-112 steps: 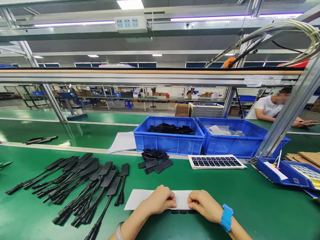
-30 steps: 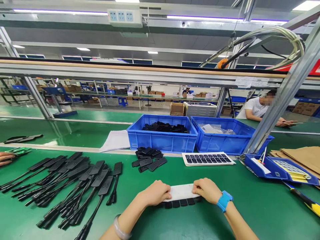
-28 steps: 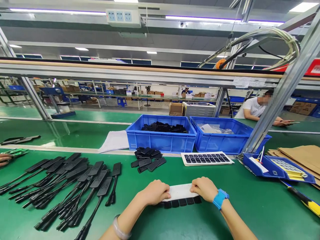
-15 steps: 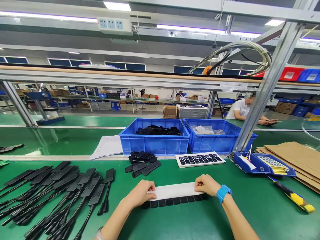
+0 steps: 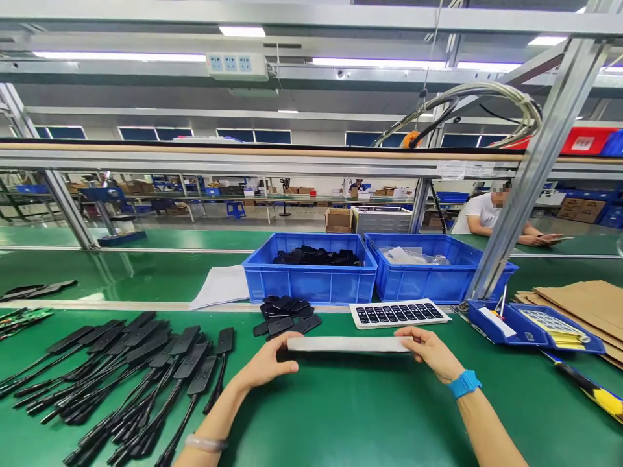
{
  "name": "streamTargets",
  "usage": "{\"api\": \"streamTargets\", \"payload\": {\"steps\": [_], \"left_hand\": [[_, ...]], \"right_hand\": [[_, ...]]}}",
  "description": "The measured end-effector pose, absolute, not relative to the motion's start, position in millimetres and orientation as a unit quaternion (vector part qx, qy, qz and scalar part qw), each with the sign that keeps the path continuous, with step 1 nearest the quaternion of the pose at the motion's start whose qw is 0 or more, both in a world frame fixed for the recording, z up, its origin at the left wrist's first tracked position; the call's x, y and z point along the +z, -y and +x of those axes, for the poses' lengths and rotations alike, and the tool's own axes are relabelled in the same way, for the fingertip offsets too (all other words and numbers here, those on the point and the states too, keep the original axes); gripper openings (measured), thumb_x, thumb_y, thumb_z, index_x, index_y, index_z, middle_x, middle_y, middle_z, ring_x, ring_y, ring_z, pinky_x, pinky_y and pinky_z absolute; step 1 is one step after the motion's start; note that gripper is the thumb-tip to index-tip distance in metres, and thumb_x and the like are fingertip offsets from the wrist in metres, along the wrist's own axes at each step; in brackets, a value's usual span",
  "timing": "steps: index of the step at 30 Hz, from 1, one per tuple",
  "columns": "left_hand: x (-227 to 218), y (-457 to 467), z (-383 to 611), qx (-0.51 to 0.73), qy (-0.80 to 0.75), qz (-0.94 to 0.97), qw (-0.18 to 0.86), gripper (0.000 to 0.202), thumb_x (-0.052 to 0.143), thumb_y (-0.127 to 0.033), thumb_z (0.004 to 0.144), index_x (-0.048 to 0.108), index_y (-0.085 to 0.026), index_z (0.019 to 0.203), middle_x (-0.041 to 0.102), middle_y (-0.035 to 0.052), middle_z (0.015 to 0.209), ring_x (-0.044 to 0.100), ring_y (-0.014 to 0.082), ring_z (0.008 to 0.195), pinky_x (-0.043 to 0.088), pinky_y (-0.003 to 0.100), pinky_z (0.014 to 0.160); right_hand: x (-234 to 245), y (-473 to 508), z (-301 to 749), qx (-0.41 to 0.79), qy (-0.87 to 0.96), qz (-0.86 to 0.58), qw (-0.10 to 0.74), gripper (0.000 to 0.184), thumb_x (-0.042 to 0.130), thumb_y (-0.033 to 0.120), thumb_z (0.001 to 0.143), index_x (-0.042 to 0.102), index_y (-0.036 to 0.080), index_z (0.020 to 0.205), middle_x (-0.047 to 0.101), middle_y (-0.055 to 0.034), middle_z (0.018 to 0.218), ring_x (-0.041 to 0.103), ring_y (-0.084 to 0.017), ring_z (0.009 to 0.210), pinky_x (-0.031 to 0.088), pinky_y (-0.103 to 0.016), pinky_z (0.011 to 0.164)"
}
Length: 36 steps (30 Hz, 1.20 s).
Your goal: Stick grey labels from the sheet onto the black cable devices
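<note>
A long white strip (image 5: 348, 344) is held level above the green table, seen nearly edge-on; its underside is hidden. At its left end, the fingers of my left hand (image 5: 267, 363) curl over and behind the edge, while the thumb stands apart below. My right hand (image 5: 431, 353), with a blue wristband, pinches the right end between thumb and fingers. Just beyond lie a small pile of flat black plastic pieces (image 5: 287, 316) and a white sheet of black printed labels (image 5: 400, 314).
Many black paddle-ended cables (image 5: 146, 363) cover the left side. Behind are a blue bin (image 5: 311, 282) of black parts and another blue bin (image 5: 428, 282) with plastic bags. Small blue trays (image 5: 506, 327), a yellow-black handled tool (image 5: 591, 389) and cardboard (image 5: 584, 301) lie right. A co-worker sits beyond.
The strip has been raised and tipped from a broad face to nearly edge-on, and the black tabs along its near edge no longer show. My left thumb has come off it. The view has shifted slightly left.
</note>
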<state>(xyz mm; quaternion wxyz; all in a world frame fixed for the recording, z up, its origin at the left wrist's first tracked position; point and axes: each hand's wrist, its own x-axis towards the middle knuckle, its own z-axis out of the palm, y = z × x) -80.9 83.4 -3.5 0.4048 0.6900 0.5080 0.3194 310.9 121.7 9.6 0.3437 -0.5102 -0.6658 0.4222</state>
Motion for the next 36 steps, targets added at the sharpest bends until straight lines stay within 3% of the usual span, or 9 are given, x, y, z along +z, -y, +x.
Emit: {"api": "streamTargets", "payload": {"steps": [4,8,15,20,23,26,29,33,36], "left_hand": [[-13.1,-91.2,-82.6,0.386,-0.509,0.61,0.469,0.062,0.069,-0.055,0.066,0.052,-0.017,0.111,0.066,0.0023,0.083,0.063,0.0195,0.082,0.048,0.032,0.079],[-20.8,-92.6,-77.9,0.411,-0.534,0.534,0.511,0.055,0.073,-0.049,0.064,0.055,-0.017,0.105,0.063,-0.001,0.073,0.064,0.0172,0.067,0.051,0.03,0.065],[-19.1,-88.1,-76.1,0.429,-0.548,0.48,0.533,0.053,0.075,-0.034,0.06,0.055,-0.016,0.104,0.059,-0.0049,0.065,0.064,0.0139,0.06,0.051,0.026,0.059],[-19.3,-87.1,-74.5,0.437,-0.566,0.482,0.506,0.051,0.074,-0.027,0.061,0.052,-0.016,0.106,0.055,-0.0083,0.06,0.062,0.0127,0.057,0.052,0.026,0.058],[-20.9,-87.9,-71.8,0.43,-0.597,0.493,0.465,0.047,0.072,-0.021,0.065,0.052,-0.016,0.107,0.054,-0.009,0.06,0.062,0.0125,0.056,0.052,0.026,0.057],[-20.1,-90.3,-71.6,0.404,-0.64,0.513,0.405,0.044,0.069,-0.018,0.069,0.054,-0.014,0.11,0.06,-0.0053,0.065,0.064,0.0137,0.06,0.052,0.026,0.059],[-13.1,-90.2,-80.6,0.36,-0.692,0.539,0.318,0.041,0.069,-0.021,0.073,0.058,-0.016,0.113,0.068,0.0009,0.079,0.067,0.0166,0.072,0.052,0.028,0.068],[1.5,-80.2,-108.4,0.288,-0.788,0.528,0.13,0.04,0.058,-0.02,0.083,0.054,-0.015,0.122,0.062,0.0152,0.115,0.055,0.0291,0.111,0.042,0.042,0.093],[8.4,-71.4,-128.7,0.216,-0.845,0.488,0.02,0.045,0.054,-0.013,0.081,0.05,-0.006,0.125,0.055,0.027,0.122,0.042,0.04,0.122,0.034,0.053,0.096]], "right_hand": [[10.5,-122.3,306.3,0.43,0.592,-0.516,0.446,0.055,0.062,0.065,0.069,0.065,0.018,0.097,0.053,0.0024,0.066,0.047,-0.011,0.052,0.049,-0.027,0.052],[11.2,-122.1,300.9,0.418,0.563,-0.508,0.501,0.057,0.066,0.067,0.067,0.067,0.017,0.095,0.063,-0.005,0.085,0.06,-0.018,0.074,0.059,-0.034,0.068],[3.4,-124.1,301.6,0.379,0.569,-0.509,0.523,0.057,0.079,0.06,0.055,0.069,0.018,0.092,0.066,-0.0086,0.101,0.064,-0.02,0.073,0.061,-0.038,0.066],[5.7,-124.8,302.8,0.371,0.584,-0.518,0.503,0.046,0.079,0.06,0.05,0.068,0.019,0.067,0.064,-0.0052,0.076,0.061,-0.02,0.068,0.06,-0.036,0.06],[9.8,-125.7,306.0,0.376,0.552,-0.534,0.519,0.046,0.081,0.057,0.045,0.069,0.019,0.068,0.066,-0.0071,0.088,0.061,-0.021,0.071,0.059,-0.038,0.061],[12.3,-127.8,313.5,0.377,0.425,-0.531,0.628,0.044,0.084,0.052,0.04,0.067,0.023,0.069,0.063,-0.0062,0.092,0.059,-0.022,0.074,0.054,-0.038,0.058],[13.1,-129.8,321.8,0.387,0.338,-0.493,0.702,0.034,0.082,0.049,0.049,0.06,0.028,0.064,0.055,-0.0047,0.081,0.054,-0.02,0.068,0.046,-0.037,0.049],[14.3,-128.4,320.0,0.409,0.329,-0.476,0.706,0.03,0.08,0.048,0.056,0.059,0.028,0.065,0.051,-0.0051,0.082,0.051,-0.019,0.066,0.043,-0.035,0.044],[16.7,-122.9,303.7,0.438,0.316,-0.474,0.696,0.037,0.084,0.048,0.048,0.062,0.026,0.068,0.052,-0.0042,0.085,0.051,-0.017,0.069,0.044,-0.03,0.044]]}}
